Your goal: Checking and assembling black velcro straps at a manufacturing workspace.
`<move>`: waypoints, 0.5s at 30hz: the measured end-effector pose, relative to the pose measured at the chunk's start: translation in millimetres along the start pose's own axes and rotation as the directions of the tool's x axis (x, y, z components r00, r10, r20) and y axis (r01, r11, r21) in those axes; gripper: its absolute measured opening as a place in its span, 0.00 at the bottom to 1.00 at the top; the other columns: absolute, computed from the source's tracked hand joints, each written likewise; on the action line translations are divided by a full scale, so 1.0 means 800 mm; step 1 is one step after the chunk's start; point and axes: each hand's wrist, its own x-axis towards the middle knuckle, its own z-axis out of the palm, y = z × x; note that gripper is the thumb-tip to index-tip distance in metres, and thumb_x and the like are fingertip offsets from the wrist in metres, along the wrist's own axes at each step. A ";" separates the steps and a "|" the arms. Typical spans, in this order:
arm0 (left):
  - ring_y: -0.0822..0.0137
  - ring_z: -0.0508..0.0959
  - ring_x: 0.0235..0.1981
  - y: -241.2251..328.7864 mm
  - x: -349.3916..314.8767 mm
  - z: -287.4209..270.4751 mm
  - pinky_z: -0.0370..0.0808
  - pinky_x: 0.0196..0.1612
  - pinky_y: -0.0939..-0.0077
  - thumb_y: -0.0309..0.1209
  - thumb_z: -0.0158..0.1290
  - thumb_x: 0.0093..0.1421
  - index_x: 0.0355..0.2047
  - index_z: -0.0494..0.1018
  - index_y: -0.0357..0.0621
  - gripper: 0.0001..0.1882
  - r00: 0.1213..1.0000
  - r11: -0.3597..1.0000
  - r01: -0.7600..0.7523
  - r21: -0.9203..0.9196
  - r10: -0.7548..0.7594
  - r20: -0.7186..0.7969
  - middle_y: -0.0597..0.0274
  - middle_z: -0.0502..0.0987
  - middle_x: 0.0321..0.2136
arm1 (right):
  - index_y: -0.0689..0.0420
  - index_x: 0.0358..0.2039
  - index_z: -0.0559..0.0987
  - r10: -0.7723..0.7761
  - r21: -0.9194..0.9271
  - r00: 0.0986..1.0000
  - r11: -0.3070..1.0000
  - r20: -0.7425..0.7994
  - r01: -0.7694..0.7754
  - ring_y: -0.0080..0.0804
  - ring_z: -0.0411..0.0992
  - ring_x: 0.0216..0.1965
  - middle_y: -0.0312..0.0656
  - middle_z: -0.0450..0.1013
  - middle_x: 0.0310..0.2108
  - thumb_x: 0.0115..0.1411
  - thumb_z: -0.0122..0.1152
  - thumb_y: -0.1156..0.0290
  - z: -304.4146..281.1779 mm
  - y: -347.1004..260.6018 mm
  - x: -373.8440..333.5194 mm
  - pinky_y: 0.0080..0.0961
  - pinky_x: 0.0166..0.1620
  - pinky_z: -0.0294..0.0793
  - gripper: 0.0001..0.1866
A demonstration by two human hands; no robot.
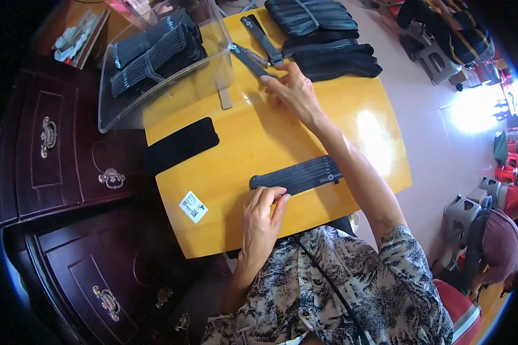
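Observation:
On the yellow tabletop lies a stack of dark grey straps [299, 175], side by side, with small pale marks at the right end. My left hand [261, 221] is closed at the stack's near left edge, thumb and fingertips together against it. My right hand [296, 92] reaches to the far side, thumb and forefinger spread beside the end of a single grey strap [250, 62]. The fingers beneath that palm are hidden. Another strap [262, 40], folded long, lies just beyond it, with a thin pen-like tool [259, 56] between them.
A clear plastic bin [155, 95] with banded strap bundles stands at the far left. More dark bundles [311, 17] lie at the back of the table [236, 138]. A black cloth piece [184, 145] and a white label [193, 207] lie left. Dark drawers [46, 138] flank the table.

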 end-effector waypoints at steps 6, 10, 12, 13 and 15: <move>0.55 0.77 0.32 0.006 0.006 0.002 0.74 0.35 0.67 0.21 0.57 0.56 0.33 0.73 0.37 0.05 0.997 0.996 -0.060 -0.066 0.057 -0.044 0.55 0.76 0.29 | 0.62 0.47 0.69 -0.087 0.090 0.996 0.992 0.018 0.085 0.28 0.74 0.20 0.43 0.75 0.21 0.60 0.59 0.66 -0.008 0.008 -0.026 0.25 0.25 0.73 0.19; 0.62 0.78 0.31 0.015 0.001 -0.002 0.75 0.35 0.73 0.20 0.56 0.57 0.34 0.74 0.36 0.05 0.993 0.986 -0.061 -0.153 0.044 -0.112 0.55 0.77 0.31 | 0.60 0.47 0.70 0.036 0.129 0.995 0.990 0.093 -0.048 0.23 0.73 0.21 0.39 0.74 0.24 0.61 0.57 0.66 -0.034 -0.034 -0.107 0.21 0.23 0.72 0.16; 0.64 0.78 0.30 0.001 0.012 0.003 0.75 0.35 0.75 0.20 0.56 0.58 0.35 0.74 0.36 0.05 0.992 0.977 -0.031 -0.211 0.004 -0.124 0.56 0.77 0.31 | 0.60 0.47 0.69 0.150 0.220 0.977 0.958 0.152 -0.181 0.21 0.72 0.22 0.39 0.74 0.25 0.62 0.57 0.66 -0.036 -0.028 -0.136 0.19 0.23 0.71 0.16; 0.65 0.77 0.30 0.002 0.013 0.003 0.74 0.36 0.77 0.20 0.56 0.58 0.36 0.75 0.36 0.05 0.992 0.977 -0.034 -0.211 0.007 -0.128 0.55 0.77 0.31 | 0.58 0.47 0.69 0.222 0.335 0.959 0.903 0.176 -0.270 0.19 0.70 0.22 0.36 0.74 0.27 0.63 0.56 0.65 -0.043 -0.032 -0.155 0.15 0.22 0.67 0.16; 0.69 0.77 0.30 -0.009 0.012 0.013 0.74 0.36 0.77 0.24 0.54 0.61 0.37 0.75 0.36 0.05 0.989 0.919 0.066 -0.388 -0.110 -0.094 0.58 0.78 0.32 | 0.55 0.46 0.69 0.300 0.529 0.922 0.755 0.245 -0.387 0.15 0.66 0.22 0.34 0.73 0.29 0.65 0.56 0.63 -0.052 -0.039 -0.186 0.11 0.20 0.61 0.14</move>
